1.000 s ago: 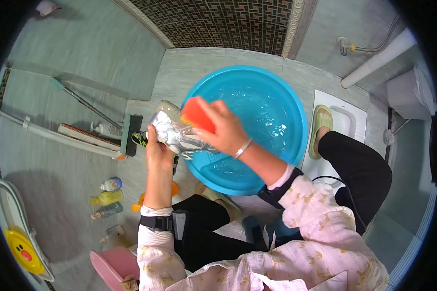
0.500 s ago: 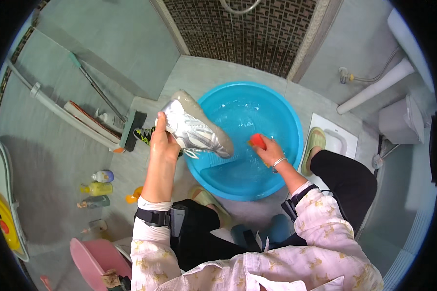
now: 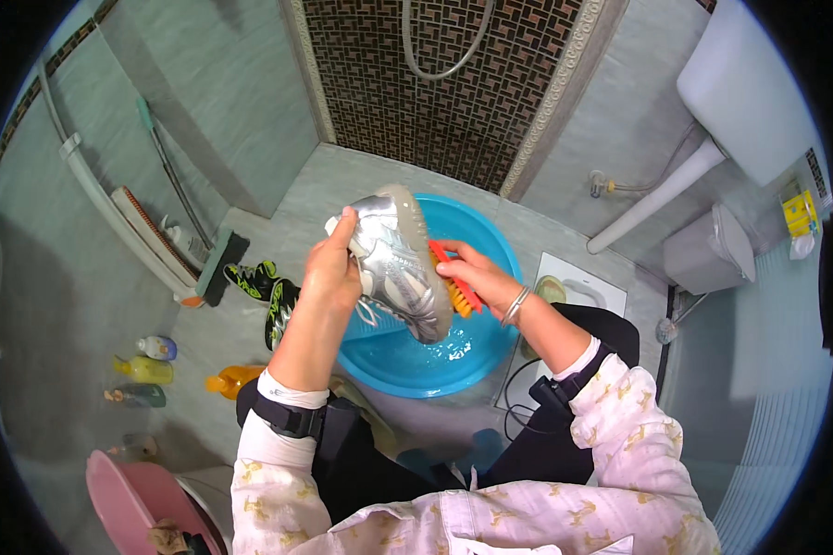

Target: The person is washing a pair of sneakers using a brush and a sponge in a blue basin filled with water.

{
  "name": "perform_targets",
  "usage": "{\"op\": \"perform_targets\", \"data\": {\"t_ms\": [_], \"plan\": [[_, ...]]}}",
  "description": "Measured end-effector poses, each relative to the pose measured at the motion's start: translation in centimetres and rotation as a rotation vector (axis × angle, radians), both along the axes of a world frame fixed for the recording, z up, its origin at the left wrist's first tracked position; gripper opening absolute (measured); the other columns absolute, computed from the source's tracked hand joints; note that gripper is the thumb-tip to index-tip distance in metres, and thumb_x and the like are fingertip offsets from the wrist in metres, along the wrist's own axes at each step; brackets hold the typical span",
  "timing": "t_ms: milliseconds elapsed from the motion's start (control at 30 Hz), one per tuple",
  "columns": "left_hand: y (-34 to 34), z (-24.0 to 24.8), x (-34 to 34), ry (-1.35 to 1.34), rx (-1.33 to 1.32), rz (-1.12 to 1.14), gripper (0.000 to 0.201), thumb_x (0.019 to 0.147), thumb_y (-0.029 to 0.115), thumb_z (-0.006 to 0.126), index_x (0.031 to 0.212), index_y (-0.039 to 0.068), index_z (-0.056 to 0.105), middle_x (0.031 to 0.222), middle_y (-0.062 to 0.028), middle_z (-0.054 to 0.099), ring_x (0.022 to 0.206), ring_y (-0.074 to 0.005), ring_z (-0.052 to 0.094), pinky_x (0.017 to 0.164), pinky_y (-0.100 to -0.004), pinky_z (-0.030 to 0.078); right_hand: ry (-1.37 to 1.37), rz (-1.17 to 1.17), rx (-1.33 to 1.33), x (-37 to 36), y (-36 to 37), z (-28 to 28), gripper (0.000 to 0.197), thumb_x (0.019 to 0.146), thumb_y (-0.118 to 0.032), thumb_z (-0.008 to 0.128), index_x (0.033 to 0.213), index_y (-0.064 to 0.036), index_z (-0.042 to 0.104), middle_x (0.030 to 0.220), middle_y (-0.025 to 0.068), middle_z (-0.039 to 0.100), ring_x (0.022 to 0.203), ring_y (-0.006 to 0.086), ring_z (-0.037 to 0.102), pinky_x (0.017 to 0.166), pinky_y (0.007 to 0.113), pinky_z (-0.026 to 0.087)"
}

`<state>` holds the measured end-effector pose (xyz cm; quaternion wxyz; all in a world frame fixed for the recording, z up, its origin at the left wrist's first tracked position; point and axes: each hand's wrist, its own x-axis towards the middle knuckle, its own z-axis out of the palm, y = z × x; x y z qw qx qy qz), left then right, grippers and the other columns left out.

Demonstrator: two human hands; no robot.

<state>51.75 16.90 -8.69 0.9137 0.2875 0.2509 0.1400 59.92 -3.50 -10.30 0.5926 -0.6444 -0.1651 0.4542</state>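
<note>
My left hand (image 3: 335,268) was closed around a silver shoe (image 3: 393,254), thumb on the upper and the other fingers mostly hidden beneath it. My right hand (image 3: 479,276) pinched a red brush (image 3: 453,274) between thumb and fingers, its orange bristles turned toward the shoe's sole; I could not tell whether they touched it. I held the shoe tilted on its side above the left part of a blue basin (image 3: 507,242), sole to the right, toe pointing near, white laces (image 3: 370,312) hanging on the left. Water (image 3: 458,351) lay in the basin below. A metal bracelet (image 3: 516,306) circled my right wrist.

Left of the basin stood a pair of black-and-green shoes (image 3: 281,314), just beside a dark broom head (image 3: 225,268). Nearer, an orange bottle (image 3: 231,381) lay by my left forearm, with a yellow bottle (image 3: 146,370) farther left. A pink tub (image 3: 111,495) sat at the near left. On the right were a white squat toilet (image 3: 602,282) and, beyond it, a grey bin (image 3: 710,252). A shower hose (image 3: 426,72) looped down at the far wall.
</note>
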Motion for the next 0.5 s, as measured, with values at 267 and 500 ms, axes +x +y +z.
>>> {"op": "perform_targets", "data": {"t_ms": [267,500], "plan": [[-2.2,0.9,1.1,0.027,0.059,-0.075,0.034,0.092,0.025,0.051,0.11,-0.003,0.051,0.11,-0.0131,0.057,0.1,-0.0222,0.056,0.089,-0.0375,0.045,0.041,-0.029,0.033,0.6,-0.3,-1.3,0.067,0.08,-0.028,0.059,0.134,-0.0027,0.029,0.123,0.0139,0.046,0.113,0.0208,0.047,0.095,0.031,0.038],[-4.2,2.7,1.8,0.088,0.114,-0.116,0.041,0.092,0.028,0.05,0.112,-0.007,0.05,0.111,-0.0159,0.056,0.102,-0.0237,0.056,0.089,-0.0372,0.044,0.152,-0.125,0.013,1.2,-0.8,-1.8,0.062,0.077,-0.024,0.06,0.13,-0.0041,0.034,0.113,0.0143,0.051,0.101,0.0218,0.054,0.082,0.031,0.047]]}}
